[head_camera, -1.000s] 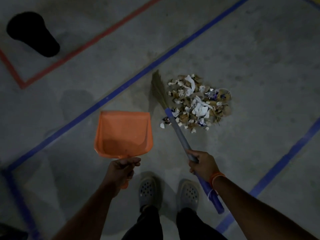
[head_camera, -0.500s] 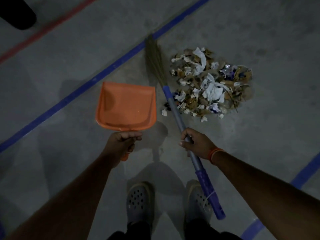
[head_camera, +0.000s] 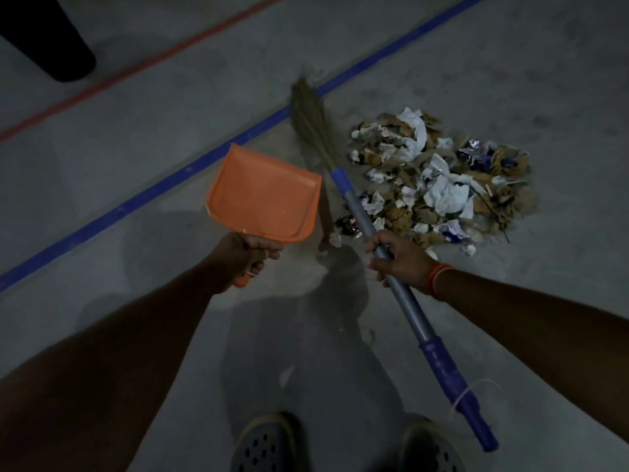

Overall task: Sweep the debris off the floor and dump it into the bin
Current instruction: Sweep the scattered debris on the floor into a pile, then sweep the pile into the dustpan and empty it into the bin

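Observation:
A pile of debris [head_camera: 446,178], crumpled paper, dry leaves and wrappers, lies on the grey concrete floor at centre right. My right hand [head_camera: 398,258] grips the grey and blue handle of a broom [head_camera: 357,209]. Its straw bristles touch the floor just left of the pile. My left hand [head_camera: 248,257] holds the handle of an orange dustpan [head_camera: 265,195], which is tilted above the floor left of the broom. A black bin [head_camera: 44,32] stands at the top left corner, partly cut off by the frame.
A blue tape line [head_camera: 170,182] crosses the floor diagonally behind the dustpan, and a red line [head_camera: 136,66] runs parallel farther back. My feet in perforated clogs [head_camera: 269,444] show at the bottom edge. A few scraps [head_camera: 335,238] lie loose near the broom.
The view has drawn closer to the pile. The dustpan has tilted and swung toward the broom, and my right hand has slid lower along the handle near the debris.

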Available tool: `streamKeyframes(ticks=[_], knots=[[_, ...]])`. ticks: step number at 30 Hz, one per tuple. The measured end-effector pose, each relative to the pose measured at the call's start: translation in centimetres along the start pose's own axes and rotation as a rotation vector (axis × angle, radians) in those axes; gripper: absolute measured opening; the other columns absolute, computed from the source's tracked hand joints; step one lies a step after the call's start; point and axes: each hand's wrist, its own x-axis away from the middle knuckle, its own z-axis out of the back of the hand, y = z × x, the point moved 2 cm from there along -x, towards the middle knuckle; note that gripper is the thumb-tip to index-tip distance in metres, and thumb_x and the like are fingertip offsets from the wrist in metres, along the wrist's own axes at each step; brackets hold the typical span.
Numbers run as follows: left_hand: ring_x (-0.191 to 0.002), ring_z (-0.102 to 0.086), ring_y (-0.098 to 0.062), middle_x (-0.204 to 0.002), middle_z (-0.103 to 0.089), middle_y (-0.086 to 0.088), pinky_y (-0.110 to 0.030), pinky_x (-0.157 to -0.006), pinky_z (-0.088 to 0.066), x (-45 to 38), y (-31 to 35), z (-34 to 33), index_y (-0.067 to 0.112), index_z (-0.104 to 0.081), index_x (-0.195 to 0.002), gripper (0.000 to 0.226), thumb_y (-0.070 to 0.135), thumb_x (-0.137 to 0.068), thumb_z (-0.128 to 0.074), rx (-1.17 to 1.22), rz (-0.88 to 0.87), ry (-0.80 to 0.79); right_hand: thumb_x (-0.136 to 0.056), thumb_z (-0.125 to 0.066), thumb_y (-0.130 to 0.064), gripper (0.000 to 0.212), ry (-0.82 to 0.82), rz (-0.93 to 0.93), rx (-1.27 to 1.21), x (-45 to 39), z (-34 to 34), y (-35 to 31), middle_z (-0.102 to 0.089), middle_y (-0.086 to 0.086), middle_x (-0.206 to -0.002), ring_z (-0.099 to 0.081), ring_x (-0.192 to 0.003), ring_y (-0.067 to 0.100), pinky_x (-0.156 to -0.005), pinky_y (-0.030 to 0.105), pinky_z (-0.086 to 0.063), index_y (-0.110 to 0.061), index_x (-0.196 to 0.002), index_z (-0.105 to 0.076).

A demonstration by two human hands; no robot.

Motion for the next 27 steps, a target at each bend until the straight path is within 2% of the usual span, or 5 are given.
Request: streamKeyframes(ticks=[5, 10, 16, 20, 27], knots=[[-0.054, -0.054, -0.008, -0.094, -0.075, -0.011, -0.020, -0.047, -0.041, -2.0, 0.9, 0.8, 0.005, -0.073, -0.107, 0.023, -0.003, -0.088, -0.062, -0.078, 0.046, -0.204, -0.093, -0.055, -0.002, 0.014, -0.023, 0.036, 0.016, -1.2, 0.4, 1.0, -0.060, 0.023, -0.082, -0.066, -0.059, 0.033, -0.058, 0.051, -0.059, -0.013, -0.101, -0.051], [-0.052, -0.056, -0.006, -0.098, -0.073, -0.017, -0.018, -0.045, -0.046, -3.1, 3.0, 1.7, 0.002, -0.071, -0.110, 0.027, -0.010, -0.094, -0.052, -0.200, 0.098, -0.256, -0.085, -0.048, 0.011, 0.076, -0.078, -0.023, 0.149, -1.7, 0.6, 1.0, -0.042, 0.007, -0.126, -0.072, -0.070, 0.038, -0.055, 0.038, -0.058, -0.040, -0.141, -0.039], [-0.052, -0.057, -0.006, -0.097, -0.074, -0.017, -0.018, -0.044, -0.048, -2.5, 4.3, 1.7, 0.000, -0.071, -0.112, 0.028, -0.011, -0.094, -0.053, -0.212, 0.069, -0.281, -0.082, -0.073, -0.009, 0.012, 0.079, 0.072, 0.240, -2.0, 1.0, 0.9, -0.068, 0.015, -0.102, -0.072, -0.065, 0.027, -0.057, 0.039, -0.061, -0.012, -0.093, -0.069], [-0.053, -0.058, -0.006, -0.099, -0.073, -0.019, -0.018, -0.044, -0.048, -2.6, 4.9, 2.0, 0.001, -0.071, -0.111, 0.028, -0.011, -0.093, -0.053, -0.216, 0.042, -0.281, -0.081, -0.078, -0.019, 0.017, 0.095, 0.107, 0.266, -2.1, 1.0, 0.4, -0.068, 0.014, -0.084, -0.071, -0.066, 0.029, -0.057, 0.046, -0.061, -0.010, -0.079, -0.063], [-0.051, -0.056, -0.005, -0.098, -0.074, -0.016, -0.017, -0.046, -0.047, -2.3, 5.0, 3.0, 0.003, -0.071, -0.112, 0.030, -0.011, -0.095, -0.050, -0.169, 0.049, -0.249, -0.087, -0.045, 0.009, 0.064, -0.085, -0.047, 0.203, -2.0, 1.0, -0.2, -0.053, 0.008, -0.108, -0.073, -0.079, 0.036, -0.061, 0.044, -0.060, -0.035, -0.133, -0.046]])
